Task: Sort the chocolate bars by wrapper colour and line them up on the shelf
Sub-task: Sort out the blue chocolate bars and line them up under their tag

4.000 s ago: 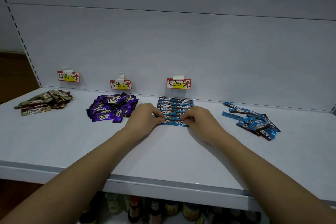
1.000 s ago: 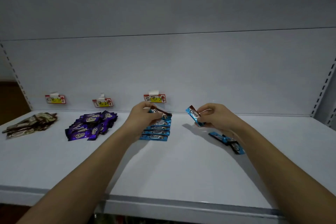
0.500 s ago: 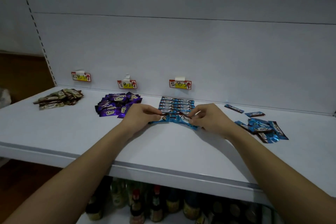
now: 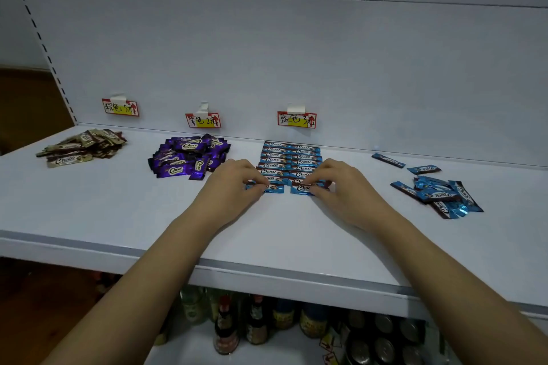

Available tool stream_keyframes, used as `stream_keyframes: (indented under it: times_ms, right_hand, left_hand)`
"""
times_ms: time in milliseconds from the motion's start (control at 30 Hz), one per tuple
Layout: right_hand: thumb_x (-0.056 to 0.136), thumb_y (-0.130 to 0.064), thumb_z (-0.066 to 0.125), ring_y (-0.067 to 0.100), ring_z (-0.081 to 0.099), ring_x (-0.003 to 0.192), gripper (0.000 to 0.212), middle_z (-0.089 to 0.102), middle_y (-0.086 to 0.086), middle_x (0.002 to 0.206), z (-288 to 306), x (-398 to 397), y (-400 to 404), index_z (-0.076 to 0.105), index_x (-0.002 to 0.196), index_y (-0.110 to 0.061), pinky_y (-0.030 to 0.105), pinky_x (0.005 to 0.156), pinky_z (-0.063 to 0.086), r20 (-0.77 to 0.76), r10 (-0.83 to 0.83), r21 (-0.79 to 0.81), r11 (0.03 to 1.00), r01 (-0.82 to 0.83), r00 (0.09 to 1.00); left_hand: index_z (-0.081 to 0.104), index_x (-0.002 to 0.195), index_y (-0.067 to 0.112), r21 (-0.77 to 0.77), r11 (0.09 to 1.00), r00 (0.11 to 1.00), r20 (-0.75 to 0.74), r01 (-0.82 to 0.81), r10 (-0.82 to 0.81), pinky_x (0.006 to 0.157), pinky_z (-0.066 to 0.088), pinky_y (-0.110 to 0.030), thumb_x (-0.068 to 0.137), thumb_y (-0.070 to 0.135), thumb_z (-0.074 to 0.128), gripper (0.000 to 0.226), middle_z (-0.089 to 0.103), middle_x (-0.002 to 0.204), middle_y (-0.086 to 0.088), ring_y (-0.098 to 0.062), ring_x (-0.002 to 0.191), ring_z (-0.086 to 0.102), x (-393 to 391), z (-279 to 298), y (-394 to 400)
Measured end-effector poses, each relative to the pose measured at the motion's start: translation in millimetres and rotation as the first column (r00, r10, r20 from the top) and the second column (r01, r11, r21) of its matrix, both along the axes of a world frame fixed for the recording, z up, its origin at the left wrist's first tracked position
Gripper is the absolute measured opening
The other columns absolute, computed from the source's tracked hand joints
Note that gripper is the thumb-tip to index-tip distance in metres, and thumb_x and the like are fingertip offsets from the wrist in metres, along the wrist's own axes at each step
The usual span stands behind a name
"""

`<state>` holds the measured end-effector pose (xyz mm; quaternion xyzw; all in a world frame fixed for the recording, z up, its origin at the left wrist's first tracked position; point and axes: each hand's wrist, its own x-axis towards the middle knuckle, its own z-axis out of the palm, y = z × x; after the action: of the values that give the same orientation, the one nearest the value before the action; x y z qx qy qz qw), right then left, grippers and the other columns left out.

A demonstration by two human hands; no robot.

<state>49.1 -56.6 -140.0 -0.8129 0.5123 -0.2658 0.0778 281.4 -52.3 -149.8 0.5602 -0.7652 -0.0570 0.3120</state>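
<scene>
You are laying 2 blue bars (image 4: pixel 301 188) at the front of the blue rows (image 4: pixel 292 157), below the blue label (image 4: pixel 296 120). Your left hand (image 4: pixel 234 184) pinches one, your right hand (image 4: pixel 341 187) the other. Next, square them, then reach for the loose blue pile (image 4: pixel 439 195) right of the rows.

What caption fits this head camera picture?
Left hand and right hand set blue chocolate bars in rows on the shelf.

White back panel (image 4: pixel 296 53), possibly dim light.
</scene>
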Motion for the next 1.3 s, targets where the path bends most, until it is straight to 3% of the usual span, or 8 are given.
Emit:
stream_keyframes:
  times_ms: [167,400,633,733,867,1033,1133,1300]
  right_hand:
    - [0.095,-0.017,0.058,0.014,0.050,0.107,0.025,0.062,-0.004,0.117,-3.8,-1.1,-3.0,0.073,0.114,-0.025,0.024,0.086,0.041,-0.092,0.072,-0.003,0.997,-0.072,0.993]
    - [0.096,-0.016,0.057,0.017,0.051,0.111,0.026,0.064,-0.001,0.119,-9.3,1.9,-4.6,0.072,0.117,-0.021,0.019,0.086,0.037,-0.107,0.124,-0.058,0.990,-0.131,0.986]
    - [0.097,-0.014,0.054,0.012,0.046,0.109,0.028,0.061,-0.004,0.120,-6.9,2.0,-1.9,0.070,0.118,-0.022,0.022,0.090,0.040,-0.073,0.121,-0.015,0.992,-0.122,0.990]
    - [0.098,-0.014,0.050,0.010,0.046,0.108,0.028,0.057,-0.005,0.122,0.4,0.5,0.4,0.069,0.118,-0.022,0.018,0.088,0.036,0.001,0.073,0.033,0.997,-0.073,0.997]
    - [0.098,-0.015,0.051,0.011,0.054,0.097,0.024,0.061,-0.003,0.115,10.6,-10.8,-2.9,0.070,0.109,-0.022,0.020,0.079,0.041,0.154,-0.022,0.095,0.995,0.008,0.988]
    - [0.095,-0.017,0.054,0.006,0.059,0.083,0.021,0.066,-0.012,0.098,26.5,-51.7,-16.8,0.071,0.100,-0.027,0.018,0.065,0.042,0.207,-0.123,0.141,0.985,0.094,0.971]
    - [0.093,-0.016,0.055,0.003,0.056,0.072,0.020,0.065,-0.016,0.088,32.8,-94.4,-26.9,0.071,0.093,-0.028,0.016,0.058,0.039,0.200,-0.196,0.166,0.972,0.164,0.960]
    - [0.094,-0.014,0.056,0.008,0.059,0.083,0.019,0.066,-0.004,0.101,41.3,-171.7,-54.6,0.070,0.095,-0.027,0.025,0.068,0.044,0.099,-0.339,0.193,0.929,0.316,0.936]
  left_hand:
    - [0.071,0.117,0.025,0.007,0.996,0.985,0.151,0.084,-0.084,0.079,0.033,-0.021,0.096,0.024,0.056,0.026,0.062,0.122,0.004,-0.012,0.109,0.047,-5.7,-1.4,3.5]
    - [0.070,0.119,0.025,0.004,0.995,0.982,0.165,0.097,-0.097,0.082,0.037,-0.023,0.096,0.023,0.055,0.027,0.062,0.123,0.006,-0.012,0.110,0.047,-4.8,-2.7,3.9]
    - [0.069,0.120,0.024,0.002,0.996,0.985,0.149,0.088,-0.087,0.077,0.031,-0.018,0.097,0.022,0.055,0.027,0.061,0.123,0.005,-0.007,0.103,0.042,-5.8,-3.5,5.4]
    - [0.066,0.123,0.024,-0.022,0.998,0.992,0.114,0.053,-0.051,0.080,0.036,-0.019,0.097,0.022,0.053,0.029,0.061,0.123,0.005,-0.004,0.100,0.039,-12.2,1.9,8.6]
    - [0.067,0.122,0.024,-0.057,0.997,0.989,0.143,0.044,-0.036,0.092,0.041,-0.031,0.097,0.022,0.053,0.029,0.062,0.124,0.003,-0.015,0.108,0.047,-30.1,14.1,5.0]
    - [0.067,0.120,0.028,-0.008,0.997,0.991,0.115,0.073,-0.072,0.094,0.044,-0.034,0.095,0.025,0.054,0.029,0.061,0.122,0.006,-0.015,0.114,0.049,-85.2,31.2,-10.1]
    - [0.068,0.117,0.030,0.065,0.990,0.990,0.054,0.128,-0.132,0.094,0.044,-0.032,0.093,0.025,0.055,0.027,0.062,0.118,0.010,-0.012,0.113,0.051,-129.1,34.9,-22.2]
    - [0.066,0.121,0.025,0.181,0.975,0.991,0.023,0.128,-0.134,0.095,0.045,-0.030,0.094,0.013,0.053,0.032,0.060,0.125,0.004,-0.015,0.111,0.055,-201.0,34.8,-54.5]
